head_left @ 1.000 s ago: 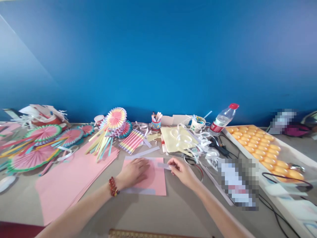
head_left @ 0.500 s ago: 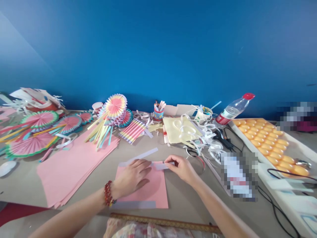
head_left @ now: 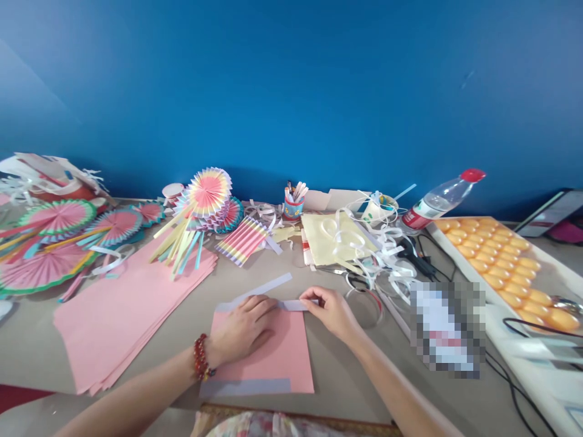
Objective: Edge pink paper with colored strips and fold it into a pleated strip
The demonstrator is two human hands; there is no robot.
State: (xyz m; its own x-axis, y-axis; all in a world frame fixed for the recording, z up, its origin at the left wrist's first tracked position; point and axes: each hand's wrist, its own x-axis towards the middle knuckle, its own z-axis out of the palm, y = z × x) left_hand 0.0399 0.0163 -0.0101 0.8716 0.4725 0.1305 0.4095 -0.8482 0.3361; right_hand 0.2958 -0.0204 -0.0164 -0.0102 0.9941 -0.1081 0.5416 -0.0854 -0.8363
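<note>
A pink paper sheet (head_left: 280, 358) lies on the table in front of me, with a pale strip (head_left: 248, 387) along its near edge. My left hand (head_left: 243, 328), a red bead bracelet on its wrist, lies flat on the sheet with fingers stretched toward the far edge. A white tape strip (head_left: 291, 304) runs along that far edge. My right hand (head_left: 330, 311) pinches the right end of this strip between thumb and fingertips. Another loose white strip (head_left: 268, 285) lies just beyond.
A stack of pink sheets (head_left: 122, 309) lies at left, with folded paper fans (head_left: 207, 194) and more fans (head_left: 50, 243) behind. Yellow paper with white ribbon curls (head_left: 350, 243), a pen cup (head_left: 293, 206), a water bottle (head_left: 437, 203), a tray of orange pieces (head_left: 501, 261) and black cables (head_left: 514, 388) fill the right.
The view has tilted down and the sheet sits lower in frame. My right hand has carried the white strip to the sheet's far edge; my left hand stays flat on the paper.
</note>
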